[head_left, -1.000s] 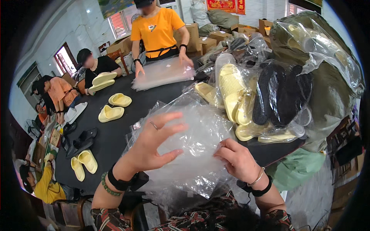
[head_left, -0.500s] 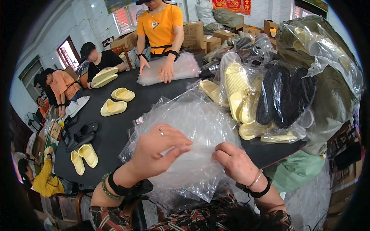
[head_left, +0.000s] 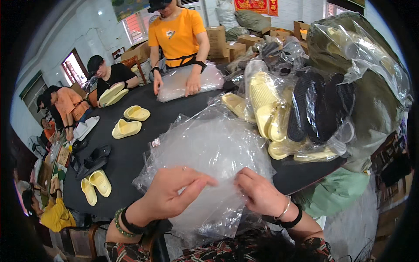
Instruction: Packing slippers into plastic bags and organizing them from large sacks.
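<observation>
Stack of clear plastic bags (head_left: 209,142) fanned on the black tabletop (head_left: 131,163), directly under both hands; corners overhang the near edge. Right hand (head_left: 264,194): thumb and fingertips bunched, pinching film. Left hand (head_left: 174,194): index finger extended over thumb, tips close; can't tell if film sits between. Small gap separates the hands. Room: strip of tabletop left of stack, up to yellow slippers (head_left: 126,129) and black sandals (head_left: 91,162); narrower strip at right, ending at slanted table edge. Bagged yellow slides (head_left: 263,102), ribbed, and bagged black slides (head_left: 307,107), textured, crowd the far right. Bag film thin, glossy, wrinkled; slippers smooth, rounded. Green sack (head_left: 340,192) slumps below right edge.
</observation>
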Action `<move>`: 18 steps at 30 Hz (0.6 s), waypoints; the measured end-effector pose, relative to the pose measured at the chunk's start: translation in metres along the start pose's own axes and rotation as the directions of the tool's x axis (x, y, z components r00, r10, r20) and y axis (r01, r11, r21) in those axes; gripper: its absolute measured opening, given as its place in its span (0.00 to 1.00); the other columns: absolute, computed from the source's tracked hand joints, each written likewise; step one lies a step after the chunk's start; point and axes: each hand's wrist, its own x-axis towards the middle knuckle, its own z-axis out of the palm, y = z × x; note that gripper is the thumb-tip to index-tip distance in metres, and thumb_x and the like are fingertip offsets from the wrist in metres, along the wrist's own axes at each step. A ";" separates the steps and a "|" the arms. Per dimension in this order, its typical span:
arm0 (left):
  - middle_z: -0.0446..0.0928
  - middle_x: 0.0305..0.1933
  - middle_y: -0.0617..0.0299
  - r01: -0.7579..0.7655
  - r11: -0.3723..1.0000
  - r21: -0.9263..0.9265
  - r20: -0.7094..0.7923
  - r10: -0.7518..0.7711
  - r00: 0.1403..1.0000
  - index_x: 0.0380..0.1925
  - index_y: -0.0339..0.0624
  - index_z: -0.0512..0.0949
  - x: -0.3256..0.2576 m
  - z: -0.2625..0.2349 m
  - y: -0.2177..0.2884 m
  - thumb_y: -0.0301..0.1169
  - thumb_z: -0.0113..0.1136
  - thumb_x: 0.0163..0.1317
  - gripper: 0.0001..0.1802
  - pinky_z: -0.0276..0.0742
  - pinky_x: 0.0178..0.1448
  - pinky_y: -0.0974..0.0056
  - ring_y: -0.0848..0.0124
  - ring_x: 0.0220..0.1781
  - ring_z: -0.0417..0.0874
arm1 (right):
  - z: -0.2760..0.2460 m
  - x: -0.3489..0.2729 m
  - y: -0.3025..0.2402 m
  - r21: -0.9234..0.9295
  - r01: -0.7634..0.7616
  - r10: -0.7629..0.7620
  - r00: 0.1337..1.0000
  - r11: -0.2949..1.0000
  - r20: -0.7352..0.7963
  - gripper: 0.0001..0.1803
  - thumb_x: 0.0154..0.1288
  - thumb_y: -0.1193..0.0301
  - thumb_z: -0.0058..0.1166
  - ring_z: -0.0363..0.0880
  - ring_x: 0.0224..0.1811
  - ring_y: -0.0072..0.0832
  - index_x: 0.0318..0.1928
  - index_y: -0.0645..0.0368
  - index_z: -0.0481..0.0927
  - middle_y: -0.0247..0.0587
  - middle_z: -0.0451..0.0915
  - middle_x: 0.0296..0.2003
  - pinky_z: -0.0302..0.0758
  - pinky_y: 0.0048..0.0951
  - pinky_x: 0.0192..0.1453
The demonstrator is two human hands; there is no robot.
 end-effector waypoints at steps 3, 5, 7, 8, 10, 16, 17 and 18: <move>0.86 0.36 0.55 0.023 0.999 0.027 -0.011 -0.023 1.000 0.41 0.37 0.87 -0.014 -0.002 0.012 0.24 0.52 0.67 0.13 0.75 0.40 0.66 0.68 0.31 0.83 | 0.003 0.003 -0.006 -0.123 0.137 -0.148 0.985 0.983 -0.087 0.17 0.50 0.81 0.61 0.75 0.54 0.57 0.42 0.62 0.74 0.59 0.71 0.60 0.73 0.45 0.59; 0.86 0.36 0.56 0.015 1.000 0.023 0.006 -0.015 1.000 0.42 0.36 0.87 -0.024 -0.004 0.010 0.23 0.51 0.66 0.14 0.77 0.44 0.64 0.65 0.34 0.85 | 0.012 0.001 -0.003 0.004 0.142 -0.141 0.988 0.990 -0.069 0.16 0.50 0.82 0.60 0.77 0.51 0.54 0.41 0.61 0.73 0.57 0.72 0.62 0.76 0.43 0.55; 0.84 0.48 0.52 -0.153 0.987 0.049 0.045 0.150 0.988 0.52 0.33 0.82 -0.032 -0.005 0.006 0.38 0.64 0.65 0.21 0.74 0.59 0.58 0.60 0.50 0.85 | 0.017 0.001 -0.003 0.143 0.066 -0.066 0.998 0.988 -0.007 0.16 0.50 0.83 0.59 0.80 0.45 0.51 0.40 0.61 0.73 0.53 0.77 0.54 0.79 0.41 0.48; 0.84 0.48 0.52 -0.148 0.988 0.050 0.043 0.146 0.988 0.52 0.33 0.82 -0.034 -0.009 0.013 0.38 0.64 0.65 0.21 0.74 0.59 0.58 0.60 0.50 0.85 | 0.020 0.002 -0.002 0.126 0.058 -0.056 0.998 0.990 -0.017 0.16 0.51 0.83 0.59 0.80 0.41 0.52 0.42 0.62 0.71 0.52 0.76 0.48 0.78 0.43 0.43; 0.73 0.68 0.46 -0.013 1.000 0.022 0.126 0.010 0.992 0.70 0.45 0.68 -0.032 -0.017 0.028 0.52 0.76 0.51 0.49 0.61 0.73 0.48 0.53 0.68 0.74 | 0.024 0.002 0.003 0.110 0.032 -0.030 0.999 0.993 -0.024 0.17 0.53 0.83 0.58 0.79 0.37 0.54 0.43 0.63 0.70 0.52 0.76 0.42 0.78 0.45 0.39; 0.74 0.60 0.45 0.069 0.967 0.246 -0.163 -0.029 0.986 0.74 0.46 0.59 -0.034 0.011 -0.017 0.44 0.80 0.46 0.57 0.65 0.68 0.51 0.51 0.64 0.75 | 0.028 0.019 -0.005 0.140 0.010 -0.005 0.999 0.990 -0.039 0.17 0.53 0.82 0.60 0.78 0.33 0.54 0.42 0.62 0.69 0.51 0.75 0.34 0.77 0.46 0.36; 0.79 0.53 0.48 0.072 0.973 0.221 -0.344 0.008 0.939 0.72 0.46 0.65 -0.034 0.017 -0.028 0.37 0.79 0.48 0.50 0.72 0.62 0.55 0.54 0.57 0.80 | 0.029 0.020 -0.008 0.149 0.013 -0.009 1.000 0.989 -0.028 0.17 0.53 0.82 0.60 0.78 0.33 0.54 0.42 0.62 0.69 0.51 0.75 0.34 0.77 0.46 0.36; 0.79 0.53 0.48 0.086 0.972 0.218 -0.349 -0.005 0.937 0.72 0.46 0.65 -0.030 0.013 -0.034 0.37 0.79 0.48 0.50 0.72 0.62 0.55 0.54 0.57 0.80 | 0.031 0.021 -0.011 0.170 -0.008 0.013 0.999 0.985 -0.031 0.19 0.55 0.81 0.61 0.78 0.33 0.54 0.46 0.62 0.70 0.52 0.75 0.35 0.77 0.46 0.36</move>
